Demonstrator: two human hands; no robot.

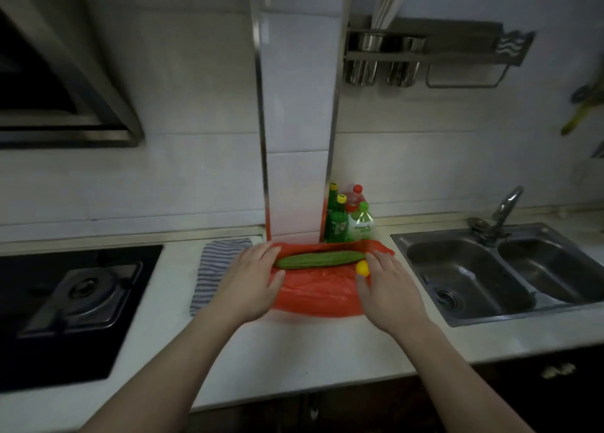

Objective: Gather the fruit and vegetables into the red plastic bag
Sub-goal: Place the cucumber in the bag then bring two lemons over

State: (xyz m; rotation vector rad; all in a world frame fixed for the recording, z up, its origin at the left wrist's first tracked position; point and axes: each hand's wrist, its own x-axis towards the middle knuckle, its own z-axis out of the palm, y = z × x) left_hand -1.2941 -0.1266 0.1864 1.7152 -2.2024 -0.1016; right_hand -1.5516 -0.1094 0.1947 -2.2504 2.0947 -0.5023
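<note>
Left hand point(251, 282): spread wide with straight fingers, resting on the left side of the red bag, fingertips at the cucumber's left end; it grips nothing.
Right hand point(389, 289): open and flat at the bag's right side, the yellow fruit sitting between thumb and forefinger; I cannot tell if it touches.
Red bag point(313, 292): lies flattened on the table point(310, 351), towards its far edge, between stove point(75, 295) and sink point(490, 269).
Yellow fruit point(362, 267): small and round, at the bag's right edge.
Cucumber point(318, 258): lies crosswise on the bag's far part.
Striped cloth point(215, 262): just left of the bag.
Bottles point(349, 217): at the far edge, behind the bag.
Progress: both pieces look to be on the bag, not clearly inside; enclosing them is probably what is left.
</note>
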